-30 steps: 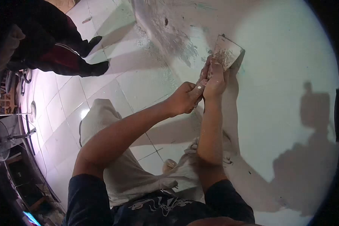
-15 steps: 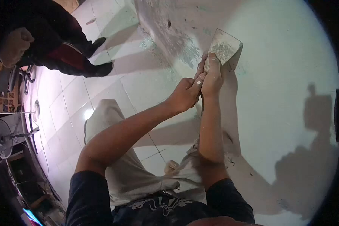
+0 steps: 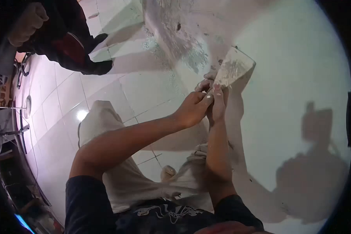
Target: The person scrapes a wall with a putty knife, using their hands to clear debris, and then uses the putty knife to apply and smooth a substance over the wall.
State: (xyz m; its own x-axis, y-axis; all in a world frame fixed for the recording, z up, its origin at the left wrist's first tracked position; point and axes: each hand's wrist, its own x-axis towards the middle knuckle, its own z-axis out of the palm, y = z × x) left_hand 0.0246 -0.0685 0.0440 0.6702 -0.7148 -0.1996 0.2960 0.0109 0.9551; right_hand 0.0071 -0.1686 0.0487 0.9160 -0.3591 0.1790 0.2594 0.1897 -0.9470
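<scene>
A flat, wedge-shaped scraper (image 3: pixel 238 64), smeared with pale residue, is held between one and two o'clock from the view's centre, its broad edge turned toward one o'clock. Its narrow end is gripped by the right hand (image 3: pixel 219 97), with the thumb laid upon the blade's base. The left hand (image 3: pixel 193 109), at eight o'clock from the right, is closed around the mostly hidden handle. Whether the smooth, pale wall (image 3: pixel 292 70) is touched cannot be told. A dark-clothed person (image 3: pixel 72 43) is seen at ten o'clock
</scene>
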